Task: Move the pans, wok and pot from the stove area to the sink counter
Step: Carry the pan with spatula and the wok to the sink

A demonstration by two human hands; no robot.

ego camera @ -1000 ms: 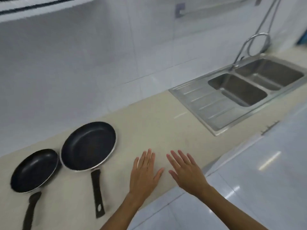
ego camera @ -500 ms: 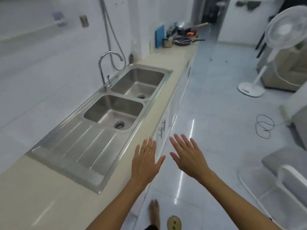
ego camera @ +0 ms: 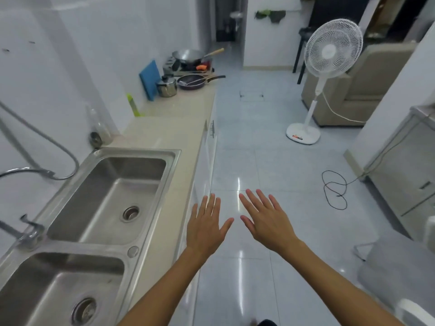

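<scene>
At the far end of the beige counter (ego camera: 164, 128) a steel wok (ego camera: 188, 55) with a wooden handle sits on the stove. In front of it lies a dark frying pan (ego camera: 191, 82) with a utensil resting in it, and to its left stands a lidded steel pot (ego camera: 166, 87). My left hand (ego camera: 206, 225) and my right hand (ego camera: 264, 223) are both held out flat over the floor by the counter's edge, fingers spread, holding nothing. Both are far from the cookware.
A double steel sink (ego camera: 103, 194) with a tap (ego camera: 28, 229) fills the near left. A blue cutting board (ego camera: 149, 78) leans on the wall by the pot. A white standing fan (ego camera: 329, 67), a black cable (ego camera: 334, 189) and a beige armchair (ego camera: 367, 85) occupy the floor at right.
The view has swung right from two black pans on the counter, past the sink, toward the stove end. Both hands stay open and empty in front of me.
</scene>
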